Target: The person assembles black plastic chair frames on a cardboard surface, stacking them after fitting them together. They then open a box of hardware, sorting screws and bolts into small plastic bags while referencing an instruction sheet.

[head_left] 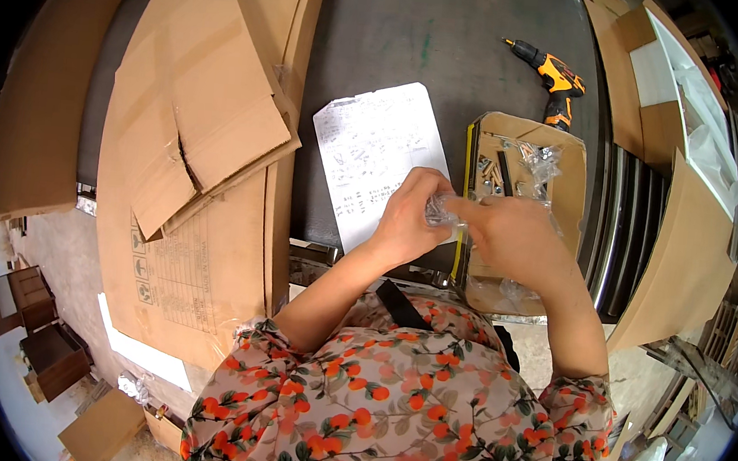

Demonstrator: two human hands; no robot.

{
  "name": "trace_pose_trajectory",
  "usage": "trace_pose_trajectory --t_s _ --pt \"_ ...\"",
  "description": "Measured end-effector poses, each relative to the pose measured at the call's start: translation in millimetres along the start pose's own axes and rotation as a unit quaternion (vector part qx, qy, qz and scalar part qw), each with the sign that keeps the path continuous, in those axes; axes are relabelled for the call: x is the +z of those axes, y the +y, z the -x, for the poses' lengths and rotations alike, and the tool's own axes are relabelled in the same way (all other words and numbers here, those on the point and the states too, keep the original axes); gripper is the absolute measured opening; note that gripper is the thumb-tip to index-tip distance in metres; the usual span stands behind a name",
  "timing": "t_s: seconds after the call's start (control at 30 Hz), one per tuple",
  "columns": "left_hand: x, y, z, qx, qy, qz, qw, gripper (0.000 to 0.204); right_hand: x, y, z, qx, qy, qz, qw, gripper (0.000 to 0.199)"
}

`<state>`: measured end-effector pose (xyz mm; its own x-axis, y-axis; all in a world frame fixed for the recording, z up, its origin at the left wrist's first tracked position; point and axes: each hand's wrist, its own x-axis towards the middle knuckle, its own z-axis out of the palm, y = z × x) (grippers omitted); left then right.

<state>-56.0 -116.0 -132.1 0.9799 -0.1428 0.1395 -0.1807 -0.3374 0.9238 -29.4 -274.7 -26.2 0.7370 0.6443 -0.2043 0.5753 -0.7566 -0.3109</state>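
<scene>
My left hand (413,215) is closed around a small clear plastic bag (442,210), above the lower right corner of a sheet of paper (376,144). My right hand (507,237) meets it from the right, its fingers pinched at the bag's edge. What the bag contains is too small to make out. Below and beside my right hand stands a shallow open cardboard box (571,173). Screws, wooden dowels, a dark rod and crumpled clear bags lie in it. The paper carries handwriting and lies flat on the dark belt surface.
A yellow and black cordless drill (558,81) lies on the dark belt (454,29) behind the box. Large flat cartons (203,243) are stacked at left, with a folded cardboard piece (215,97) on top. At right, an open carton (656,106) holds white panels beside metal rollers (620,233).
</scene>
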Motion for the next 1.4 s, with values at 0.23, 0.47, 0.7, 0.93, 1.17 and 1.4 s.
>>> trace_pose_trajectory --t_s 0.23,0.47,0.7,0.93,1.17,1.4 --pt "-1 -3 -1 -0.017 0.029 0.066 0.997 0.044 18 12 18 -0.028 0.096 -0.113 0.989 0.026" --pt "6 -1 1 -0.075 0.037 0.190 0.978 0.056 54 0 32 0.116 0.170 -0.379 0.902 0.018" --pt "9 9 -1 0.027 0.018 0.112 0.993 0.051 29 8 31 0.159 0.041 -0.602 0.781 0.019" --pt "8 12 -2 0.095 0.045 0.044 0.993 0.045 -12 22 30 0.151 0.047 -0.649 0.744 0.022" --pt "11 10 -4 0.132 0.066 -0.003 0.989 0.045 -42 -9 6 0.046 0.109 -0.917 0.382 0.025" --pt "17 10 0 0.140 0.094 -0.014 0.986 0.051 -5 -24 -55 0.101 0.131 -0.946 0.279 0.022"
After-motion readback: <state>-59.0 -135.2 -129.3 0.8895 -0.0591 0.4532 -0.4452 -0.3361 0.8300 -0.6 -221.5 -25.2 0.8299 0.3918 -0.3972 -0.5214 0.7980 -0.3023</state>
